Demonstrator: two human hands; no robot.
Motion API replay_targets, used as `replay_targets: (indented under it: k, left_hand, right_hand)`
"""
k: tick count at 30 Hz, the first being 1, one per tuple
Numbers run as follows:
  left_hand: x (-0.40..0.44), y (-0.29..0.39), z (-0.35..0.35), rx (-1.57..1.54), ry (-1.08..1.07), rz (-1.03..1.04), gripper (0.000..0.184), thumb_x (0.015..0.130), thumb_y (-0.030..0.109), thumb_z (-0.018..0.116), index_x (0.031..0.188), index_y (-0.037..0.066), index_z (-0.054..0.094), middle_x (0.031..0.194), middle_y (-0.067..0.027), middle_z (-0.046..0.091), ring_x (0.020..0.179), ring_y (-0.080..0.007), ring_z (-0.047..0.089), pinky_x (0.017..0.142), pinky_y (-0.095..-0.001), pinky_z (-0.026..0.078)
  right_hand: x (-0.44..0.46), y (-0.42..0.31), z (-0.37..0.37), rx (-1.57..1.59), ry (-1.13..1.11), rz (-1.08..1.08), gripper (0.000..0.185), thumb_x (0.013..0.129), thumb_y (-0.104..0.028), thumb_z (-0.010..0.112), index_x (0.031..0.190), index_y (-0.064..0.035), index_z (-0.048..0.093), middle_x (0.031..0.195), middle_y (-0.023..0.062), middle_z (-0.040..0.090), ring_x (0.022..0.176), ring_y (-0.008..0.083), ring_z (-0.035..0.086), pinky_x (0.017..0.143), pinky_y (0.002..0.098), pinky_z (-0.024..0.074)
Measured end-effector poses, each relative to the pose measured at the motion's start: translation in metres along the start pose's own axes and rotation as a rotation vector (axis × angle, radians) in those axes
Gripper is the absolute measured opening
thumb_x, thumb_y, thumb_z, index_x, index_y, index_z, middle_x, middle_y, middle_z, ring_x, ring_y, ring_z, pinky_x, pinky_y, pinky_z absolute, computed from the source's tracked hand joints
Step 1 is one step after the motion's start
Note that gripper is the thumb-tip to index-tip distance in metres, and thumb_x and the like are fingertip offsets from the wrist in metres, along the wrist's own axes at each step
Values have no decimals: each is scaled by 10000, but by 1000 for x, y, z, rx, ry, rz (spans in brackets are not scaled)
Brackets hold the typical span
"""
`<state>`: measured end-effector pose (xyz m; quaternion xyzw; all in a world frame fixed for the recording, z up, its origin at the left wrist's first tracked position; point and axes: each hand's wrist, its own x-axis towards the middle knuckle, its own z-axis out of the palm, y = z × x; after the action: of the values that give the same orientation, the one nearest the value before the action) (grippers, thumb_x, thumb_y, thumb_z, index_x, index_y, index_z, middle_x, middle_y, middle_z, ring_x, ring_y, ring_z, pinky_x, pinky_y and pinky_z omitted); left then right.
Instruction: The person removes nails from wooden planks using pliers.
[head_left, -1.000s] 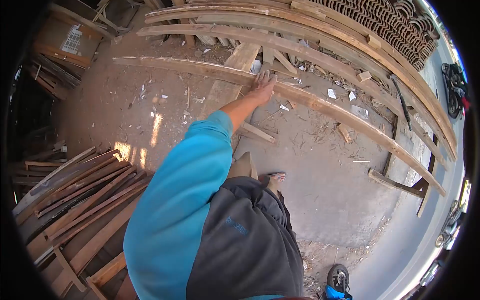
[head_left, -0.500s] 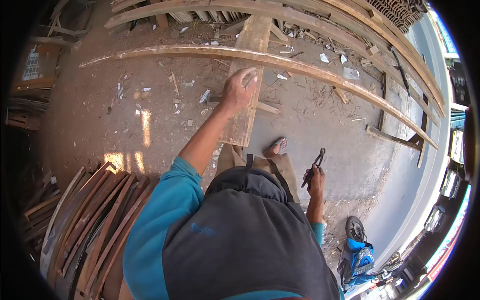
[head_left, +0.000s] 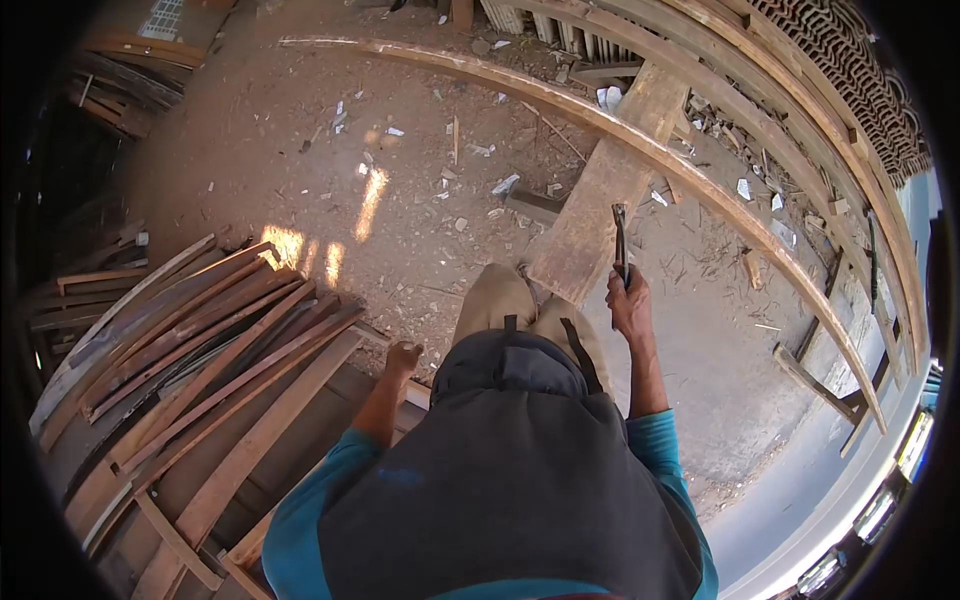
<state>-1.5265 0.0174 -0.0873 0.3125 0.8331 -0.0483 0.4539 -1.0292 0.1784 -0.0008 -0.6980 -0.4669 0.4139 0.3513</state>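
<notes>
My right hand (head_left: 630,302) is closed around the handles of dark metal pincers (head_left: 620,240), whose jaws point away from me over the near part of a wide wooden plank (head_left: 580,235). A long, narrow wooden beam (head_left: 740,212) crosses the far part of that plank. Low at my left side, my left hand (head_left: 404,358) has its fingers curled in. Whatever it holds, if anything, is hidden. It is nearest to the stacked timber on the left, apart from the plank and beam.
Stacked timber pieces (head_left: 225,335) fill the lower left. More long beams (head_left: 790,120) run along the far right, with stacked roof tiles (head_left: 850,70) behind them. Wood scraps and paper bits litter the dirt floor (head_left: 400,230). A short timber frame (head_left: 815,378) stands at the right.
My left hand has left the plank beside the beam and dropped back to my left side. My right hand has raised the pincers forward over the plank. The view has turned left.
</notes>
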Motion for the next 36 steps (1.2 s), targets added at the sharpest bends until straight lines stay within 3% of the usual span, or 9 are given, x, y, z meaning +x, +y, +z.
replay_targets:
  k: [4, 7, 13, 16, 18, 22, 23, 31, 36]
  left_hand:
    - [47, -104, 48, -79, -261, -45, 632, 923, 446, 751, 1333, -24, 643, 1213, -252, 726, 1168, -332, 697, 941, -434, 545]
    - [62, -53, 9, -251, -503, 16, 648, 927, 441, 739, 1358, -28, 620, 1198, -252, 730, 1121, -332, 714, 926, -432, 550]
    - [149, 123, -164, 132, -105, 534, 577, 904, 355, 730, 1342, -2, 615, 1179, -270, 714, 1141, -402, 678, 981, -452, 525]
    - [227, 175, -235, 266, 62, 587, 530, 896, 326, 730, 1289, -12, 620, 1182, -270, 708, 1143, -419, 671, 987, -465, 526]
    - [222, 241, -281, 289, 94, 631, 575, 909, 298, 721, 1365, -20, 576, 1213, -276, 693, 1145, -417, 669, 987, -462, 525]
    - [259, 353, -284, 187, 97, 942, 587, 925, 207, 714, 1446, 13, 527, 1365, -239, 612, 1259, -402, 593, 1083, -470, 454]
    - [239, 383, -287, 270, 208, 1207, 642, 902, 152, 737, 1482, 23, 495, 1429, -242, 561, 1358, -410, 506, 1141, -467, 398]
    - [251, 486, -380, 873, 521, 1256, 1038, 763, 142, 879, 1612, 89, 285, 1596, -240, 362, 1501, -437, 313, 1244, -537, 279]
    - [295, 543, -361, 921, 321, 1179, 1128, 725, 88, 900, 1634, 104, 232, 1611, -226, 356, 1517, -409, 301, 1249, -513, 272]
  right_hand:
    - [18, -27, 14, 59, -234, 375, 283, 1056, -251, 524, 1036, 28, 564, 734, 64, 604, 574, 158, 602, 514, 345, 492]
    - [12, -32, 33, -10, -208, 469, 293, 1065, -260, 511, 1013, 25, 550, 712, 79, 610, 550, 168, 606, 495, 353, 491]
    - [11, -29, 67, -89, -46, 483, 376, 1096, -337, 454, 1009, 18, 542, 689, 105, 623, 505, 191, 595, 455, 365, 482]
    - [4, -28, 106, -178, 52, 425, 357, 1094, -329, 468, 1009, 11, 535, 671, 102, 613, 496, 201, 598, 453, 366, 487]
    - [-8, 36, 134, -393, 141, 137, 294, 1079, -249, 473, 1019, 33, 530, 686, 148, 605, 563, 271, 641, 519, 415, 526]
    - [2, -9, 151, -854, 185, 49, 213, 1023, -133, 488, 951, 63, 531, 765, 310, 578, 720, 464, 636, 635, 557, 487]
    - [8, -20, 159, -525, 411, 232, 260, 1034, -179, 484, 945, 62, 526, 731, 323, 568, 703, 483, 621, 644, 566, 480]
    - [29, -13, 182, -386, 468, 453, 303, 1012, -246, 496, 978, 54, 525, 797, 339, 613, 762, 513, 637, 703, 592, 482]
    - [20, -61, 181, -132, 551, 619, 396, 1024, -322, 503, 1055, 64, 585, 957, 371, 638, 971, 520, 648, 827, 564, 501]
